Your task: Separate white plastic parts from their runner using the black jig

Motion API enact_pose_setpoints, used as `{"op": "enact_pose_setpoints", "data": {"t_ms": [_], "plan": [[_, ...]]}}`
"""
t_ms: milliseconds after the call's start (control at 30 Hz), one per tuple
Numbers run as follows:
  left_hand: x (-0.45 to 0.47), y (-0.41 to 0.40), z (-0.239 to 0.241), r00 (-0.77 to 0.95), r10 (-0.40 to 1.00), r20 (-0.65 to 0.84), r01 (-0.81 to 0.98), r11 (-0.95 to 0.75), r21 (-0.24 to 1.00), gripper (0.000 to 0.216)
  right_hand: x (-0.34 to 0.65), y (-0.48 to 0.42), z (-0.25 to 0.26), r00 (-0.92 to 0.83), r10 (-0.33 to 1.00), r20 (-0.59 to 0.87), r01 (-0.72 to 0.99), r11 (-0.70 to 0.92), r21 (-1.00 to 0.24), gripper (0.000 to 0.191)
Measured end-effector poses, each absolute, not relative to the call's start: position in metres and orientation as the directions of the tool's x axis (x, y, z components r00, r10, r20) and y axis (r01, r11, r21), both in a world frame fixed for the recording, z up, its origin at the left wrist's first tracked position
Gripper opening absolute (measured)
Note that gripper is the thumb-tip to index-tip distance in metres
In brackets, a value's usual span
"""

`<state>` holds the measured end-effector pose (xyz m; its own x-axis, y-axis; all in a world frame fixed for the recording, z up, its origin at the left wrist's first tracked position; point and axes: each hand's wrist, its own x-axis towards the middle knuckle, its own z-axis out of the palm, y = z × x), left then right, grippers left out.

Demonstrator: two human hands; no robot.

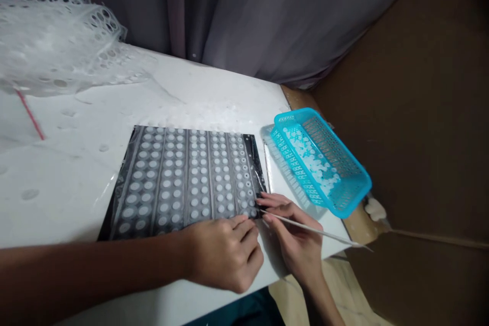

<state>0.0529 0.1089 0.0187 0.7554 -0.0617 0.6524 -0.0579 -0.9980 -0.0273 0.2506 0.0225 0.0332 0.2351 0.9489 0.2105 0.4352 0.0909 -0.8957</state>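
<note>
Just ahead of the left hand (229,252) lies a black sheet (109,219) on the table (214,94), bearing white discs (165,195) in 5 banded pairs of columns, larger toward the left and smaller toward the right. The left hand is curled at the sheet's near edge, fingertips down by the right-hand corner; whether they pinch anything, I cannot tell. Beside it, slightly apart, the right hand (294,232) is closed on a thin pale stick (317,230) — its tip at the sheet's near right corner, its other end pointing off to the right.

Ahead of the right hand and to its right sits a blue basket (353,178) with slotted sides, holding a loose scatter of small white pieces (311,155) across its bottom. Far ahead and left of the hands — a heap of clear plastic sheeting (57,35) punched with round holes, a red strip (31,116) at its near side.
</note>
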Motion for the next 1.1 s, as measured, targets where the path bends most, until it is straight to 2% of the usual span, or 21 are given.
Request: {"op": "enact_pose_setpoints", "data": {"t_ms": [133, 233, 700, 1100], "plan": [[0.0537, 0.1087, 0.0185, 0.751, -0.052, 0.658, -0.05, -0.999, -0.021, 0.019, 0.2504, 0.0266, 0.03, 0.118, 0.951, 0.284, 0.576, 0.168, -0.8, 0.014], [0.054, 0.1083, 0.0185, 0.735, -0.043, 0.677, -0.029, -0.999, -0.032, 0.02, 0.2506, 0.0263, 0.0288, 0.092, 0.946, 0.311, 0.626, 0.188, -0.757, 0.015], [0.0542, 0.1071, 0.0193, 0.726, -0.02, 0.687, -0.011, -1.0, -0.016, 0.017, 0.2461, 0.024, 0.0282, 0.161, 0.948, 0.276, 0.627, 0.117, -0.77, 0.015], [0.053, 0.1074, 0.0202, 0.737, -0.027, 0.675, -0.006, -0.999, -0.033, 0.011, 0.2449, 0.0218, 0.0317, 0.094, 0.94, 0.327, 0.712, 0.166, -0.682, 0.016]]}}
